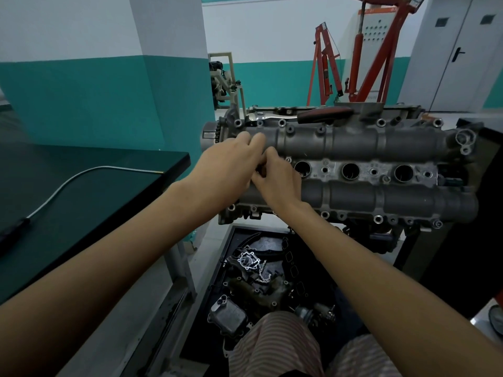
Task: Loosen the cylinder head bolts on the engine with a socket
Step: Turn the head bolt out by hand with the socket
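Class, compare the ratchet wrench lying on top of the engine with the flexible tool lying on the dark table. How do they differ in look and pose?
The ratchet wrench has a shiny metal shaft and a red-and-black grip; the flexible tool has a thin grey shaft and a black handle. The wrench lies straight along the engine's far edge; the flexible tool curves across the table. Neither hand touches either one.

Single head-worn view, wide-angle, looking forward and down, close over the engine (353, 148), forearms reaching in from below, workshop wall behind
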